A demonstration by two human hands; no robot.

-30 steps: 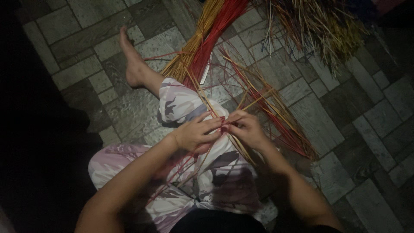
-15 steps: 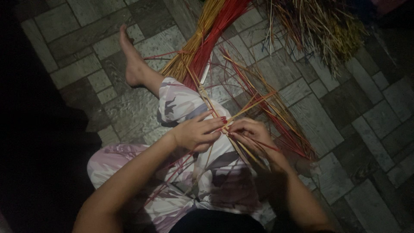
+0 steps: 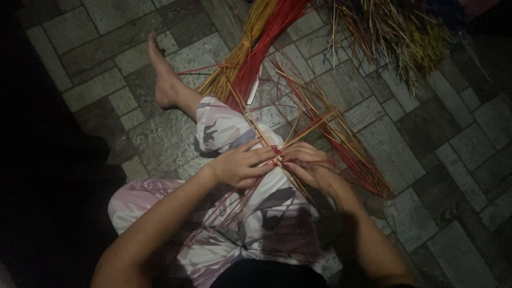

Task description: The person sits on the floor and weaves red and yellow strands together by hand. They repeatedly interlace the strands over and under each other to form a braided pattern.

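I am pinching thin red and yellow strips (image 3: 298, 133) together over my lap, left hand (image 3: 242, 165) and right hand (image 3: 312, 165) both closing on them where they cross. The weave is looking barely started: only a few strips are crossing. Red (image 3: 266, 37) and yellow (image 3: 234, 64) bundles are lying untouched on the tiles (image 3: 426, 133). I am seeing no packages, labels or signs.

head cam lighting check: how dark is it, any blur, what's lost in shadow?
Head view: dim, lit from the top; the left edge and bottom corners fall to black. The left hand and right hand meet over thin red and yellow strips, slightly soft, so the exact grip cannot be told. The strip bundle and stone floor read clearly; forearms are underexposed. No glare.
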